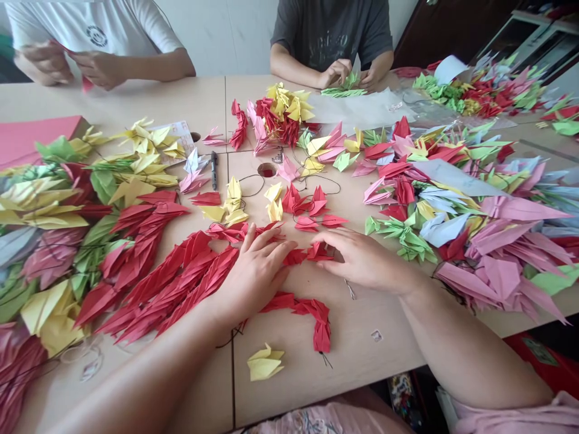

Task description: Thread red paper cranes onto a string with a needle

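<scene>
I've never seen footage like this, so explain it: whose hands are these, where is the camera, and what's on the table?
No machine here: one camera on a person's head looks down at their own bare hands. The left hand lies flat and open on small red folded paper pieces; the right hand touches them too, but whether it pinches one is unclear. The table is strewn with folded paper shapes in red, yellow, pink and green. Across it, a person in a white shirt and a person in a dark shirt handle paper too.
</scene>
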`<state>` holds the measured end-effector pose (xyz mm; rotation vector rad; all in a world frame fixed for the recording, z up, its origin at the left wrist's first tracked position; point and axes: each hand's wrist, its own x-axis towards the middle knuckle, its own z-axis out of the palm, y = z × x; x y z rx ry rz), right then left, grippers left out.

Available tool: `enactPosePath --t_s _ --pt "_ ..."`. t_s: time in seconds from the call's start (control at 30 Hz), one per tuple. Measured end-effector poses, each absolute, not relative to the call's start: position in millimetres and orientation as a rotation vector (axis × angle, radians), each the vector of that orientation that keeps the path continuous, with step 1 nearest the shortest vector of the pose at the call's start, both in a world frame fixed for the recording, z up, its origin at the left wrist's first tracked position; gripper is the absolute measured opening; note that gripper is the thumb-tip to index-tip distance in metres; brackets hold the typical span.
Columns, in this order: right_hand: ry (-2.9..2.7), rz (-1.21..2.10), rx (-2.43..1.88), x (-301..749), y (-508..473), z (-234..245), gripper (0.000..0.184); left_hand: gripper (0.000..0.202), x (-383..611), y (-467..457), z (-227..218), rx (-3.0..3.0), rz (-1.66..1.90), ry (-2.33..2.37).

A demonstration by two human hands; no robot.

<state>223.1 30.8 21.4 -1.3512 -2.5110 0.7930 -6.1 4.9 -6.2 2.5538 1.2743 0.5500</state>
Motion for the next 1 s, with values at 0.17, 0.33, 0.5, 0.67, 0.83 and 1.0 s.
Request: enactPosePath --t_s 0.17,0.33,0.5,0.67,0.83,1.0 --pt "-2.503 0.83 -1.302 222.4 29.9 21.8 0.03 0.033 -9.3 3.8 -5.1 2.551 0.589 1.256" --pt "-2.516 0.849 -1.302 222.6 28.9 24.9 0.032 0.033 -10.1 3.6 -5.6 2.546 0.603 1.243" --pt "-2.526 0.83 -1.3 223.2 28.8 26.1 0.032 0.032 -9.9 3.7 -6.6 2.555 0.632 1.244" --pt "-2.522 0.814 -1.295 223.3 29.1 25.8 0.032 0.032 -10.3 3.5 -5.5 2.553 0.637 1.241" --pt "-2.525 0.803 -1.291 223.7 29.6 25.7 0.031 0.032 -10.2 3.6 -5.2 2.553 0.645 1.235" --pt "-2.528 0.799 -1.289 224.2 30.3 26.6 0.032 0.032 -11.1 2.9 -5.4 2.554 0.653 1.231"
